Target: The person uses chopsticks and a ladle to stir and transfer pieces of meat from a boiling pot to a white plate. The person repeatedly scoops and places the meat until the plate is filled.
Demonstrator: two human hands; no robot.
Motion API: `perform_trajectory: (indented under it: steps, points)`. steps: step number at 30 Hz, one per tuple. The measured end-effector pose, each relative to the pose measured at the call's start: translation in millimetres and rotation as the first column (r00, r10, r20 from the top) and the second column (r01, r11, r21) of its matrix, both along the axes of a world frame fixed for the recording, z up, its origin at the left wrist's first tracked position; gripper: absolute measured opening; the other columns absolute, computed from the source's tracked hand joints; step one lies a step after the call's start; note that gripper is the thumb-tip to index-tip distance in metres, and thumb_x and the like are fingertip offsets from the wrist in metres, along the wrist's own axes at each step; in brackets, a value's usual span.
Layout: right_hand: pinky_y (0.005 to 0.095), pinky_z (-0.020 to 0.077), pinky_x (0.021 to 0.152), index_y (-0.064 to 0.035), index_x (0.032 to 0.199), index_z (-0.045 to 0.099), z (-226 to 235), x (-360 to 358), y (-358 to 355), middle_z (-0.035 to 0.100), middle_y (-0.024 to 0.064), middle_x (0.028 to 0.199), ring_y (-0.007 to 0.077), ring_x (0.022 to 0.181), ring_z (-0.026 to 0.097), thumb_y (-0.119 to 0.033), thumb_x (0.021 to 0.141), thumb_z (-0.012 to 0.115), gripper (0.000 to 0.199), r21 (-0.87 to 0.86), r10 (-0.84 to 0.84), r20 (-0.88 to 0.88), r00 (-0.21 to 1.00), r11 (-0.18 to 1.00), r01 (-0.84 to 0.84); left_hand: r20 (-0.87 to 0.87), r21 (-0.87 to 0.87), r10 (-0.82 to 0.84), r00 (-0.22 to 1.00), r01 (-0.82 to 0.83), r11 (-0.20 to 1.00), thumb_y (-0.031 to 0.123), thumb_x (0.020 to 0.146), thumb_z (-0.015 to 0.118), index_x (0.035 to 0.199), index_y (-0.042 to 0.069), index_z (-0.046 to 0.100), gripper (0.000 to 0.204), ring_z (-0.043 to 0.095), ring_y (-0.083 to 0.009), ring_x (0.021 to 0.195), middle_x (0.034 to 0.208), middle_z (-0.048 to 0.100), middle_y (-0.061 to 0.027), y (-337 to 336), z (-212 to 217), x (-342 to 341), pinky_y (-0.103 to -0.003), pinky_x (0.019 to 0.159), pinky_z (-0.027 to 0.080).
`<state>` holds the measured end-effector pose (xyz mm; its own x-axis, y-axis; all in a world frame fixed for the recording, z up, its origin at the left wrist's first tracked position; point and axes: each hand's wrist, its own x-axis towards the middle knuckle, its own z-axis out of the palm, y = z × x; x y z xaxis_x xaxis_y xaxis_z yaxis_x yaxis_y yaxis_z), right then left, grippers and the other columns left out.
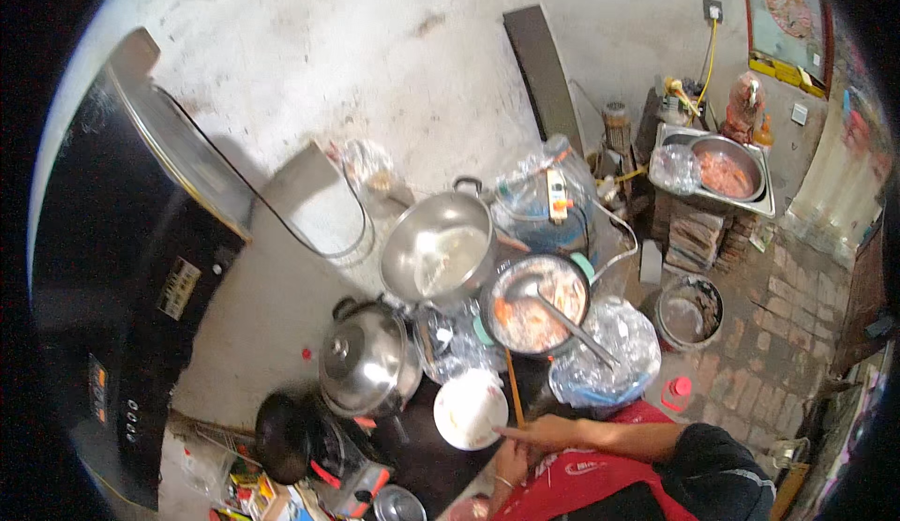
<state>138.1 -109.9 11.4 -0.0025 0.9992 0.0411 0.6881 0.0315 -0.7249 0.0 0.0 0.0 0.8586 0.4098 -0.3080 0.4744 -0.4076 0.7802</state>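
Note:
My right hand (544,431) is closed at the end of a pair of long, thin wooden chopsticks (513,382), which point away toward the pot. Its fingertips reach the rim of a white bowl (469,412). Just below it, my left hand (511,462) is close by the bowl's right side; its fingers are too small and overlapped to make out. Beyond the chopsticks, an electric pot (553,324) holds pale broth with orange pieces. A metal ladle (565,322) lies in the pot, its handle out over the near right rim.
A steel wok (438,247) and a lidded steamer pot (368,360) stand to the left. Clear plastic bags (614,357) crowd the pot's right. A power strip (558,193) hangs behind. Farther right are a metal sink (667,137), a bucket (689,312) and brick floor (778,334).

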Motion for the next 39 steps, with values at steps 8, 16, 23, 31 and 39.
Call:
perform_trajectory:
  steps: [8,16,23,31,39]
  points:
    - [0.0449,0.0489,0.057,-0.0187,0.143,0.010,-19.2,4.1,-10.0,0.059,0.0221,0.091,0.0380,0.067,0.061,-0.006,0.079,0.049,0.076,0.138,-0.191,0.037,0.981,0.973,0.184,0.080,0.180,-0.187,0.979,0.170,0.969,0.025,0.088,0.048,0.115,0.007,0.050,0.033,0.056,-0.0421,0.092,0.098,0.060,-0.0238,-1.8,24.6,29.2,-0.045,0.077,0.046]
    - [0.0423,0.0513,0.065,-0.0173,0.141,0.016,0.5,2.9,-10.8,0.059,0.0214,0.101,0.0382,0.082,0.062,-0.011,0.079,0.054,0.073,-0.109,-0.187,0.067,0.980,0.975,0.194,0.160,0.076,-0.265,0.951,0.255,0.964,0.029,0.092,0.039,0.126,0.008,0.041,0.039,0.056,-0.0375,0.093,0.105,0.057,-0.0216,3.9,0.3,26.2,-0.040,0.078,0.045]
    - [0.0437,0.0477,0.050,-0.0138,0.140,0.019,-12.2,-0.3,-12.1,0.060,0.0190,0.075,0.0367,0.062,0.062,-0.019,0.080,0.053,0.070,0.165,-0.242,0.086,0.966,0.960,0.226,0.163,0.056,-0.230,0.959,0.224,0.973,0.029,0.092,0.039,0.127,0.008,0.040,0.040,0.055,-0.0387,0.097,0.108,0.056,-0.0229,2.4,-7.7,21.2,-0.041,0.081,0.044]
    - [0.0448,0.0484,0.051,-0.0139,0.140,0.019,-35.1,1.2,-4.9,0.060,0.0194,0.083,0.0364,0.066,0.062,-0.017,0.082,0.053,0.067,0.110,-0.233,0.110,0.966,0.969,0.221,0.065,0.017,-0.199,0.978,0.198,0.980,0.030,0.093,0.038,0.130,0.007,0.037,0.043,0.054,-0.0397,0.100,0.111,0.055,-0.0242,5.3,-10.0,22.8,-0.042,0.083,0.044]
    - [0.0445,0.0494,0.057,-0.0129,0.140,0.019,-22.2,5.1,-8.6,0.060,0.0209,0.090,0.0378,0.073,0.062,-0.012,0.081,0.050,0.066,0.021,-0.208,0.069,0.976,0.978,0.207,0.131,0.037,-0.227,0.965,0.225,0.974,0.030,0.093,0.039,0.133,0.004,0.030,0.048,0.052,-0.0424,0.102,0.112,0.053,-0.0274,5.4,-15.4,23.7,-0.044,0.085,0.042]
